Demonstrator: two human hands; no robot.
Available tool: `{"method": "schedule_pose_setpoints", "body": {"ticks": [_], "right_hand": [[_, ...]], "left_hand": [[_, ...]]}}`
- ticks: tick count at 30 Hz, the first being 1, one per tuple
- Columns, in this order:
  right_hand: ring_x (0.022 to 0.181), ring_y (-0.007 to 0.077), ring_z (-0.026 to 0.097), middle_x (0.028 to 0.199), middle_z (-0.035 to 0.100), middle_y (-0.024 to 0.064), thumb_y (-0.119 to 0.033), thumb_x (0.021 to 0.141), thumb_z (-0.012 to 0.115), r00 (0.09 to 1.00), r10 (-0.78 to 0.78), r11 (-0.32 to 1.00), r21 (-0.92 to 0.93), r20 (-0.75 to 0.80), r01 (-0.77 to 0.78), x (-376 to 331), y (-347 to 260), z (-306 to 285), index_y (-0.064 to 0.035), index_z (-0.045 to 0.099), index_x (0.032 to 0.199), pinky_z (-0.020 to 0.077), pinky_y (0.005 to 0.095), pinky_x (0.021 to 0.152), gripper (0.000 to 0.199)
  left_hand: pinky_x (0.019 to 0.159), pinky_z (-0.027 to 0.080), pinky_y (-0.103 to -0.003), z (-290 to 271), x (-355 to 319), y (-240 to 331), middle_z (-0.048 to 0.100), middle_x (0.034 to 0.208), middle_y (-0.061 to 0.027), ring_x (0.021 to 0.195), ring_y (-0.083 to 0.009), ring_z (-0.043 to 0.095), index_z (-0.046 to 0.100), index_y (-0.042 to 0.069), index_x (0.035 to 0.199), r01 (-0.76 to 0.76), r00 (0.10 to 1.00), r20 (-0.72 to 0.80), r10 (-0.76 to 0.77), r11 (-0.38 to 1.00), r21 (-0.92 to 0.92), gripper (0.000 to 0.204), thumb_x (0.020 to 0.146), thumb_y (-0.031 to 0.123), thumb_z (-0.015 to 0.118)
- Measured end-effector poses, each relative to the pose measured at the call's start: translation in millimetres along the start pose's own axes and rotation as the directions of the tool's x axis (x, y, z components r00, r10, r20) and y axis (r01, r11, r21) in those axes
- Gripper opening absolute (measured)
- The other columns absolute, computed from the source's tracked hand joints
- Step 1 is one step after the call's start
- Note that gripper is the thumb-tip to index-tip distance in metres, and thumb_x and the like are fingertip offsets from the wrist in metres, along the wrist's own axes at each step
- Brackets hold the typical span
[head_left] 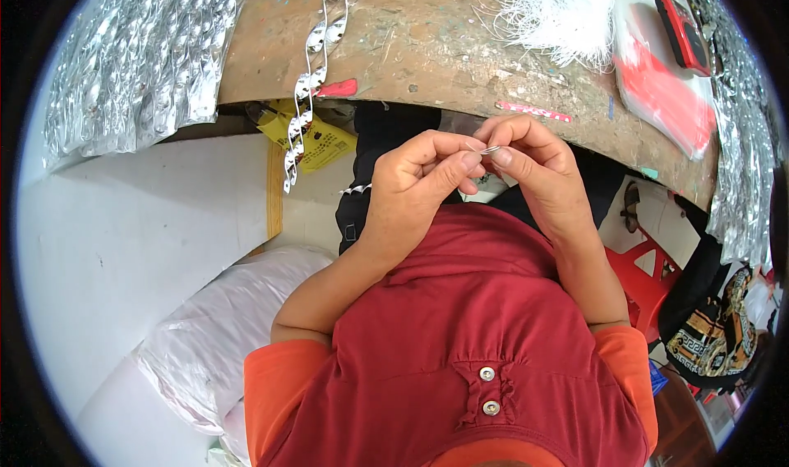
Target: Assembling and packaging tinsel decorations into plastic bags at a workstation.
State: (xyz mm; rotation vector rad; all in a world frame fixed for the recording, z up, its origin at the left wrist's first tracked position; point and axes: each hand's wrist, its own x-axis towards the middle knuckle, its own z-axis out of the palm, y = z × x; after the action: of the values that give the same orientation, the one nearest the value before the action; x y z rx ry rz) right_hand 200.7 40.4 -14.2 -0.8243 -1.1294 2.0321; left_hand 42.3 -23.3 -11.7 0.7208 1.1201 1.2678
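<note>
In front of my lap, by the table's near edge, my left hand and my right hand meet with thumbs and forefingers pinched. Between the fingertips shows a small, thin, silvery loop-like piece. Both hands seem to grip it, though its exact kind is too small to make out. A short bit of silver twisted strip sticks out to the left of my left wrist. Further left, a pair of silver twisted strips lies across the table and hangs over its edge.
On the brown table lie white thread, a red device on a plastic bag and a red-white strip. Silver twisted strips drape at both sides. A white board stands left, a red stool right.
</note>
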Motion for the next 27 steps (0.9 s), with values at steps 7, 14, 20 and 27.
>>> {"method": "schedule_pose_setpoints", "body": {"ticks": [7, 14, 20, 27], "right_hand": [[0.092, 0.0104, 0.053, 0.098, 0.057, 0.0028, -0.006, 0.088, 0.060, 0.998, -0.030, 0.998, -0.050, 0.052, 0.032, 0.1, 3.0, -7.1, -0.0025, 0.058, 0.094, 0.0420, 0.0247, 0.084, 0.007], [0.084, 0.0084, 0.050, 0.098, 0.055, 0.0035, -0.009, 0.086, 0.060, 1.000, 0.002, 0.996, -0.089, 0.007, -0.002, -2.5, -1.0, -2.6, -0.0040, 0.057, 0.090, 0.0400, 0.0227, 0.075, 0.007], [0.097, 0.0134, 0.053, 0.100, 0.057, 0.0056, -0.006, 0.084, 0.060, 0.998, -0.053, 0.981, -0.191, -0.045, 0.043, -3.2, -12.1, -4.5, -0.0022, 0.059, 0.092, 0.0421, 0.0274, 0.083, 0.009], [0.093, 0.0220, 0.057, 0.098, 0.059, 0.0115, -0.007, 0.076, 0.065, 0.890, -0.408, 0.332, -0.875, 0.205, 0.354, 1.4, -18.4, 5.1, -0.0036, 0.063, 0.084, 0.0432, 0.0293, 0.080, 0.009]], "left_hand": [[0.068, 0.050, -0.023, -1.5, 1.6, -1.2, 0.064, 0.092, -0.0086, 0.078, -0.0110, 0.060, 0.061, -0.003, 0.098, 0.025, 1.000, -0.002, -0.025, 1.000, -0.004, 0.014, 0.089, 0.007, 0.058], [0.066, 0.049, -0.021, -0.4, 1.6, 0.0, 0.062, 0.089, -0.0058, 0.076, -0.0087, 0.058, 0.060, -0.001, 0.095, 0.057, 0.998, -0.017, -0.056, 0.998, 0.013, 0.012, 0.088, 0.009, 0.061], [0.061, 0.047, -0.020, 0.3, 2.8, 0.8, 0.062, 0.079, -0.0034, 0.066, -0.0055, 0.056, 0.060, -0.002, 0.090, 0.035, 0.999, -0.031, -0.030, 0.986, 0.162, 0.007, 0.086, 0.004, 0.059], [0.057, 0.048, -0.021, 3.8, 3.8, -2.5, 0.061, 0.073, -0.0060, 0.062, -0.0089, 0.058, 0.060, -0.001, 0.081, -0.259, 0.953, 0.016, 0.302, 0.784, 0.564, 0.004, 0.077, -0.001, 0.061]]}}
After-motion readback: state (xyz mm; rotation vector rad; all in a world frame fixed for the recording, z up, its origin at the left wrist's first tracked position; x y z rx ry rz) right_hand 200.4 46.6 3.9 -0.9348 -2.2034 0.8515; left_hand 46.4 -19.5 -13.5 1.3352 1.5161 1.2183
